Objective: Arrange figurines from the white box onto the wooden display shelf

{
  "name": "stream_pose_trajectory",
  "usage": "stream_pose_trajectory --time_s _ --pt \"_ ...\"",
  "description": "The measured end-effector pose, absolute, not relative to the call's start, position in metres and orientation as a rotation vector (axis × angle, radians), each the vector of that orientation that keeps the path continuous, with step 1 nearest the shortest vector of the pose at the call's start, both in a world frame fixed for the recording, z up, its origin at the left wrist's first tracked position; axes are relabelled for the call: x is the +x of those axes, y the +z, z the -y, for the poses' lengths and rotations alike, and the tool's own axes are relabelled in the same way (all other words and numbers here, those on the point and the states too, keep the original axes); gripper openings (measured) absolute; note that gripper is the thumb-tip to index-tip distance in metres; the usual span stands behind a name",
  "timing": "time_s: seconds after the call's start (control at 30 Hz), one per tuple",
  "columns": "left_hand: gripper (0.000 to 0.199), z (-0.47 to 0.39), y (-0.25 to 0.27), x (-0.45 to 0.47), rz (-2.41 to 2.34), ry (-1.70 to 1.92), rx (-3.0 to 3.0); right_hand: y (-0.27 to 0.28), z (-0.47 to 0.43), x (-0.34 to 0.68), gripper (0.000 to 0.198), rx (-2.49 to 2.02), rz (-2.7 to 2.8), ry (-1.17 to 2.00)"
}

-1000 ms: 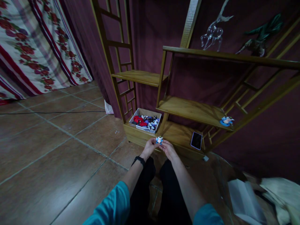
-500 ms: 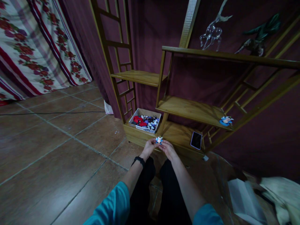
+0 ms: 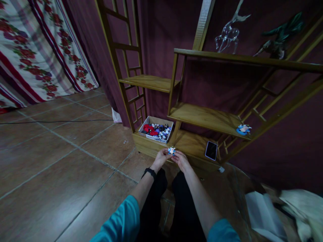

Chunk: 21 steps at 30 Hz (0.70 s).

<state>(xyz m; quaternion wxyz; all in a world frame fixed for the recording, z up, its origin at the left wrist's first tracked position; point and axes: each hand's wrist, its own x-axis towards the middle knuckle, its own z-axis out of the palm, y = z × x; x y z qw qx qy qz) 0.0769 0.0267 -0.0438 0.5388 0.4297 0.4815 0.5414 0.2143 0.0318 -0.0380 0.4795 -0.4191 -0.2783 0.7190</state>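
Observation:
Between my two hands is a small blue, white and pink figurine (image 3: 172, 151), upright in front of the low shelf. The fingers of my left hand (image 3: 160, 158) pinch it from the left side. My right hand (image 3: 181, 159) grips it from the right with its fingertips. Just beyond my hands, a cardboard box (image 3: 165, 140) full of small figures and red pieces rests on the bottom shelf. A similar blue and pink figurine (image 3: 243, 129) stands at the right end of the middle shelf.
A phone or tablet (image 3: 211, 150) with a dark screen lies on the lower right shelf. On the top shelf (image 3: 242, 59) are a clear glass deer (image 3: 228, 37) and a dark green statue (image 3: 281, 37). A white box (image 3: 263, 215) sits on the floor at right.
Both hands keep hold of the figurine in nearly the same spot. Only a very slight shift of the view shows.

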Motion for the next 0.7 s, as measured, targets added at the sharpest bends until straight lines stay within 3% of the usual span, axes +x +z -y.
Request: stream_pose_trajectory --time_s 0.7 --pt "0.057 -0.0242 -0.0422 0.0779 -1.043 1.307 0.947 -0.035 -0.0314 0.2151 0.024 -1.011 0.718 1.747"
